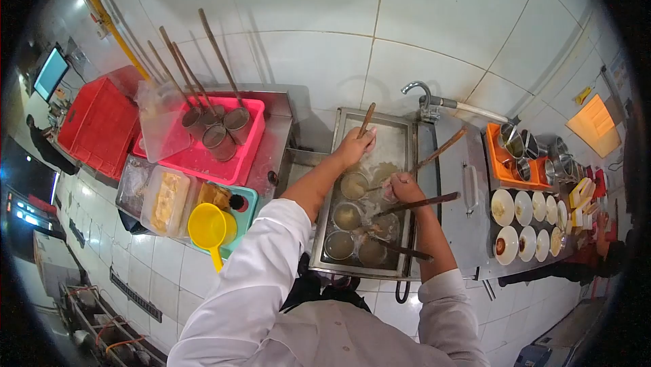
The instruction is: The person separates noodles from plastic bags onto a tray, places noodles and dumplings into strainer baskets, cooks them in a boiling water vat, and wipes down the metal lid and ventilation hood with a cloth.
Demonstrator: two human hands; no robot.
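Observation:
My left hand (357, 148) is closed round a wooden handle (368, 117) at the back of the metal cooking vat (326, 216). Just right of it, my right hand (405, 187) is closed over the vat; a pale stick or handle runs left from it toward a round strainer basket (354, 185), though what exactly the fingers grip is hard to make out. Several baskets stand in the cloudy liquid, among them one with pale contents (346, 216). Dark wooden handles (434, 200) stick out over the vat's right edge.
Left, a pink tray (255, 109) holds long-handled strainers, near a yellow dipper (211, 225) and a container of pale food (166, 201). A faucet (420, 89) stands behind the vat. Right are bowls (503, 207), an orange basket (498, 164) and a person partly visible (603, 248).

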